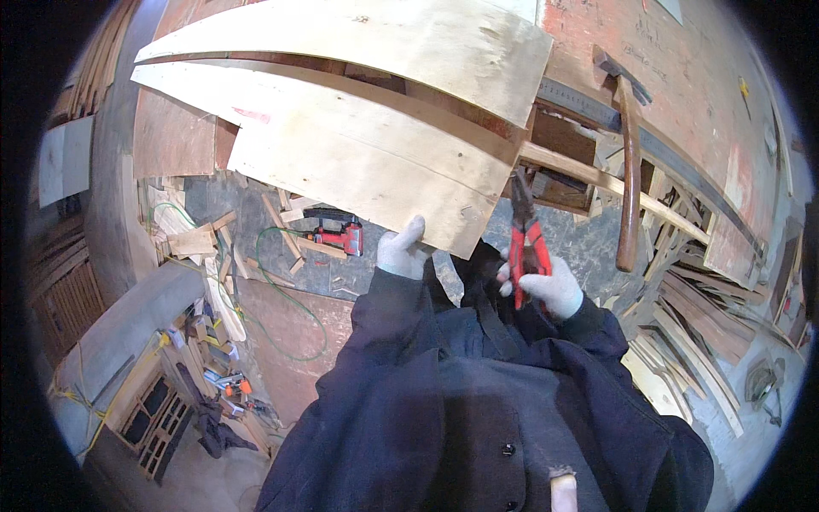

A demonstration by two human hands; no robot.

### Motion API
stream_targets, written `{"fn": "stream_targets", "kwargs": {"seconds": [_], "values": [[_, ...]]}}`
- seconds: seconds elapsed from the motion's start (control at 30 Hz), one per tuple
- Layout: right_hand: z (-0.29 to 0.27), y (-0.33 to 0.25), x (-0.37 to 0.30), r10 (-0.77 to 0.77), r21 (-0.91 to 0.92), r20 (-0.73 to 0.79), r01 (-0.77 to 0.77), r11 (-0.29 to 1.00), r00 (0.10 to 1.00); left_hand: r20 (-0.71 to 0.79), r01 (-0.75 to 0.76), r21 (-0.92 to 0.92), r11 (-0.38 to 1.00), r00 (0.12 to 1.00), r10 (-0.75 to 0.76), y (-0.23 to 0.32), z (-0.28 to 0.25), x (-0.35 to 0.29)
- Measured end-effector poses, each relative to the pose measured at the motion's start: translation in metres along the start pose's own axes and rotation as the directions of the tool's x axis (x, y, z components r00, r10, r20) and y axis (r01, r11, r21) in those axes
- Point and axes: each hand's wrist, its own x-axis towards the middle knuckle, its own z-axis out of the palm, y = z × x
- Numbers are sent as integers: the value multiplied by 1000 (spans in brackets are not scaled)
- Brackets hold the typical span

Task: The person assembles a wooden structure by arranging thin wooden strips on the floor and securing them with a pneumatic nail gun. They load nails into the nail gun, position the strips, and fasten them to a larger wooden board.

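My left hand (402,253), in a white glove, grips the near edge of a pale plywood panel (358,141), thumb on top and fingers underneath, out of sight. The panel tapers to a point at the far left, and a second curved plywood piece (367,34) lies beyond it with a narrow gap between. In my right hand (553,288), also gloved, are red-handled pliers (531,243), their dark jaws pointing away from me near the panel's right corner. To the right, a hammer (630,162) with a wooden handle rests across a long metal straightedge (589,104).
A red nail gun (339,237) lies on the floor at the left among wood offcuts, near a thin green hose (294,299). Wood strips (695,367) are heaped at the right. Under the straightedge runs a wooden bar (597,177). A reddish board (682,51) extends far right.
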Motion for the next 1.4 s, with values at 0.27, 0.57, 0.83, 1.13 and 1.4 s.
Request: {"fn": "stream_targets", "kwargs": {"seconds": [0.27, 0.57, 0.83, 1.13, 1.4], "values": [[-13, 17, 3, -72, -560, -87, 11, 829, 994, -8, -11, 4, 1000, 1000, 11, -1, 5, -3], [-8, 21, 16, -463, -997, -78, -63, 48, 883, -21, -18, 13, 1000, 1000, 18, 3, 16, -9], [19, 36, -14, -106, -898, 86, 123, 423, 991, 24, 17, 28, 999, 1000, -18, 7, 17, -9], [0, 20, 12, -379, -937, -192, -55, 344, 905, 30, 6, 18, 1000, 1000, -6, 5, 16, -7], [2, 19, -10, -161, -894, -65, 14, 448, 985, 99, 86, -41, 995, 992, -82, 6, 2, 4]]}}
